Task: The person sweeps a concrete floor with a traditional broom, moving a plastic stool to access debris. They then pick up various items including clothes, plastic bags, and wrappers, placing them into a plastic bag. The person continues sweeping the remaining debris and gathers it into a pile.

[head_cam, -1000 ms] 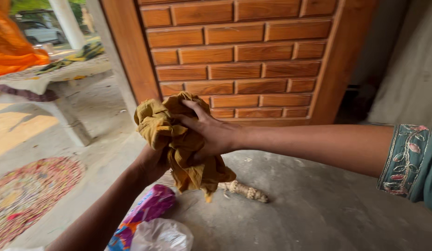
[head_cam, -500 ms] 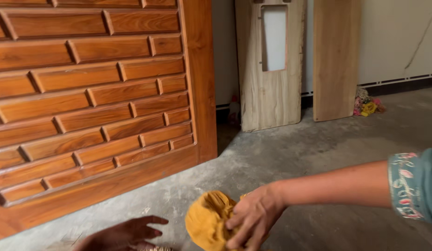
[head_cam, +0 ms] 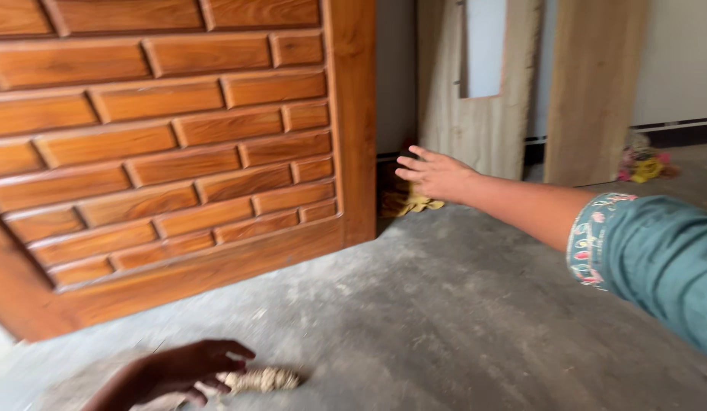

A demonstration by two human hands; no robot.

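Right hand (head_cam: pixel 437 173) extended forward on a straight arm, fingers spread, palm down; left hand (head_cam: pixel 182 371) low, fingers loosely curled.

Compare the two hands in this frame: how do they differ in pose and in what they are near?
The right hand is stretched forward, fingers spread, holding nothing, above the yellow cloth by the door. The left hand is low, fingers curled on a rope bundle on the floor. Both are bare.
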